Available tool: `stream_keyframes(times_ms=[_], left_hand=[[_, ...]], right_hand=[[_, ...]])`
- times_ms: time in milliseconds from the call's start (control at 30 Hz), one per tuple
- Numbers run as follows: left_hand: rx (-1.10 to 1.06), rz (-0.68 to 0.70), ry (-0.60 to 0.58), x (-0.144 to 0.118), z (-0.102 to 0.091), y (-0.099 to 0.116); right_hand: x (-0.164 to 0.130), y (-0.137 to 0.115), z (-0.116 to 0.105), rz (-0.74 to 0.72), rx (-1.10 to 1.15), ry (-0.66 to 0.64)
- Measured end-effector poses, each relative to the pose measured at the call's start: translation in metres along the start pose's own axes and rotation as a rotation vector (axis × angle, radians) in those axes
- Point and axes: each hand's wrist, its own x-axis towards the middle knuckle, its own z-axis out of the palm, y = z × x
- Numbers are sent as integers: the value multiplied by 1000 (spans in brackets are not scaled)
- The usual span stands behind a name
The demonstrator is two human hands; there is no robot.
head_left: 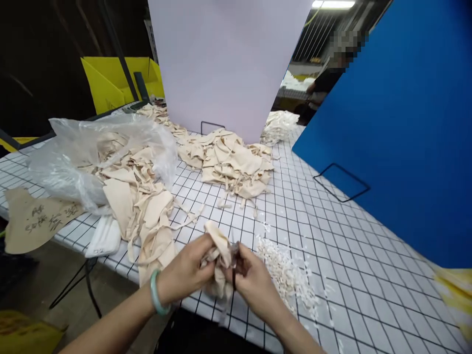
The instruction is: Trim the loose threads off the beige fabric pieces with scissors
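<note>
My left hand [193, 268], with a pale green bangle on its wrist, is closed on a bunched beige fabric piece [218, 241]. My right hand [254, 278] meets it at the cloth's right side, its fingers closed around small thread snips [233, 263], mostly hidden by the fingers and blurred. Just left of my hands lies a trail of loose beige fabric pieces [157, 211], some with thin straps. To the right is a scatter of tiny white scraps [285, 273] on the checked tabletop [354, 260].
A clear plastic bag [59, 157] spills fabric at the left. Beyond my hands is a fabric heap [236, 160]. A pale panel [224, 64] and a blue panel [401, 132] stand on the table. A brown paper pattern [40, 219] overhangs the left edge; another person [326, 81] is behind.
</note>
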Motion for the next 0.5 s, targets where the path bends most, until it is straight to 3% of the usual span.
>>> stream_keyframes(times_ms=[100, 167, 233, 300, 367, 433, 500], left_hand=[[-18, 196, 103, 90, -37, 15], [-2, 180, 220, 144, -58, 15], [72, 124, 273, 172, -70, 4], [179, 80, 249, 164, -72, -17], [265, 62, 157, 126, -64, -40], [299, 25, 71, 74, -49, -56], [264, -39, 28, 29, -35, -63]], right_hand=[[60, -62, -35, -134, -5, 153], [107, -97, -64, -259, -23, 303], [146, -110, -91, -321, -71, 514], [168, -99, -111, -326, -226, 684], [172, -68, -113, -297, -358, 707], [167, -32, -96, -225, -383, 541], [162, -2, -61, -165, -378, 296]])
